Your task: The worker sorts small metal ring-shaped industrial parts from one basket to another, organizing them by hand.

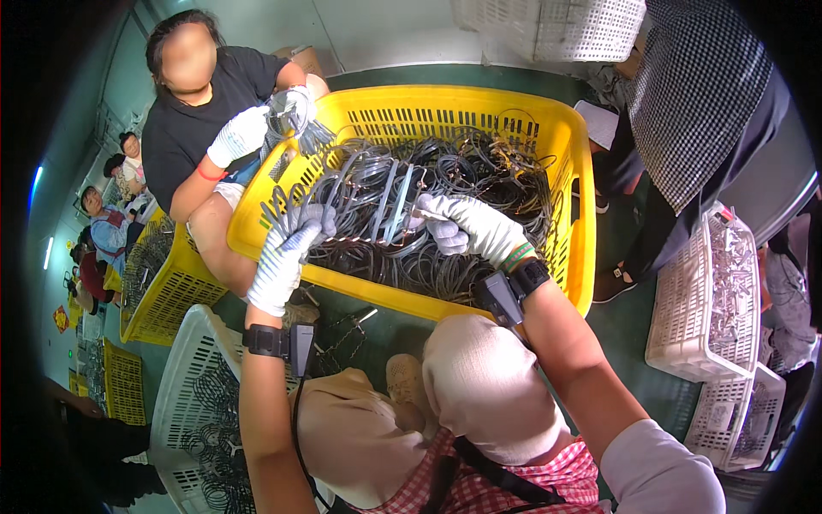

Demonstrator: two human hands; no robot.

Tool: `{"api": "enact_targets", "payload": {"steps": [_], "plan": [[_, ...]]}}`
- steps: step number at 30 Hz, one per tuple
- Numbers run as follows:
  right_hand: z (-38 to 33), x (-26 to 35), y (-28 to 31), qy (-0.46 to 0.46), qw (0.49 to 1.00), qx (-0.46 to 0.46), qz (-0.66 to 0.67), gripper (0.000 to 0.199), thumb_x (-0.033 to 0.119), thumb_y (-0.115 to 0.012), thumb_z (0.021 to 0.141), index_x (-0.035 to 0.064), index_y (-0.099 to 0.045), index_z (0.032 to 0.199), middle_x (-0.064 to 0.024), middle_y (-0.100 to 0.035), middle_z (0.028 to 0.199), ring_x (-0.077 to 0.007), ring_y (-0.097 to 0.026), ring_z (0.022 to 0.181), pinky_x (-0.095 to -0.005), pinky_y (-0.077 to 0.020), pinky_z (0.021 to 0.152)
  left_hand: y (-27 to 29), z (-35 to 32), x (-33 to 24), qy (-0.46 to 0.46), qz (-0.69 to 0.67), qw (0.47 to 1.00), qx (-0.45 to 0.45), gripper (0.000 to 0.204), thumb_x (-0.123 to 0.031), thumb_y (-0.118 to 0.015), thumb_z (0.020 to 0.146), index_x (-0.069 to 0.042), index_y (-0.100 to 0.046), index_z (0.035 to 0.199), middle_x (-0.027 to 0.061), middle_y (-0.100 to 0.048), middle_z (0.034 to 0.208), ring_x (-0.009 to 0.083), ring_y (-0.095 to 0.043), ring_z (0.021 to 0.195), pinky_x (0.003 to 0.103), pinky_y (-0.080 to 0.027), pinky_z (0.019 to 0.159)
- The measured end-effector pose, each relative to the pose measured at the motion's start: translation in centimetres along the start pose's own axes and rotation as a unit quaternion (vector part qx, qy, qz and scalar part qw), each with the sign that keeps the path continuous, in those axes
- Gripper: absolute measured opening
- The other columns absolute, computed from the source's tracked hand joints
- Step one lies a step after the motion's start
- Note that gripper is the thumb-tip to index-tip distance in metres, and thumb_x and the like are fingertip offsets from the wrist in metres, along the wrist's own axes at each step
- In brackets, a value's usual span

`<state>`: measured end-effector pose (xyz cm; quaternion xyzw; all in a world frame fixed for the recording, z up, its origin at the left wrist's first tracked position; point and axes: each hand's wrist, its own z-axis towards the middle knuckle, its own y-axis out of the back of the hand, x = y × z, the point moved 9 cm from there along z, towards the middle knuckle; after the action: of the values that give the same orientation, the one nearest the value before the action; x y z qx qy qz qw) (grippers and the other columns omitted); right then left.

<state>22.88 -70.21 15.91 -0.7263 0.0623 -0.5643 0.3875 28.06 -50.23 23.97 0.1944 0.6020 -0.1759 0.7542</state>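
Note:
My left hand [291, 248], in a white striped glove with grey fingers, is closed round a bundle of looped dark cable [284, 204]. It is above the near left side of a yellow crate [411, 301] full of coiled cables [462, 163]. To its right, my right hand [471, 227], gloved the same way, has thumb and fingers pinched together over the coils. Anything between those fingertips is too small to make out. Pale strips [398, 201] lie across the cables between my two hands.
Across the crate sits a person [205, 111] in gloves, holding a cable bundle [291, 120]. A white crate [193, 377] of coils stands at my lower left. White crates [702, 300] are stacked on the right near a standing person [693, 94]. More yellow crates [154, 283] and people are far left.

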Motion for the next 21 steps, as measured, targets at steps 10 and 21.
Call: {"api": "enact_targets", "payload": {"steps": [10, 21], "plan": [[0.0, -0.2, -0.4, -0.011, 1.000, 0.022, 0.013, 0.033, 0.031, -0.047, 0.096, 0.0007, -0.059, 0.096, 0.0082, -0.034, 0.050, -0.0031, -0.030, 0.039, -0.0186, -0.0240, 0.036, -0.8, -0.5, -0.3, 0.058, -0.032, 0.998, 0.022, 0.015, -0.012, -0.061, 0.086, -0.006, -0.058, 0.100, 0.0024, -0.058, 0.093, 0.0133, -0.054, 0.088, 0.025, -0.044, 0.082], [0.3, -0.5, -0.2, -0.010, 1.000, 0.009, 0.011, 0.034, 0.031, -0.046, 0.096, -0.0006, -0.060, 0.097, 0.0083, -0.033, 0.050, -0.0036, -0.028, 0.038, -0.0189, -0.0237, 0.036, -0.9, -0.6, -0.4, 0.051, 0.007, 0.998, 0.038, 0.028, 0.005, -0.063, 0.077, -0.003, -0.057, 0.102, 0.0001, -0.059, 0.089, 0.0097, -0.056, 0.080, 0.021, -0.046, 0.070]]}}
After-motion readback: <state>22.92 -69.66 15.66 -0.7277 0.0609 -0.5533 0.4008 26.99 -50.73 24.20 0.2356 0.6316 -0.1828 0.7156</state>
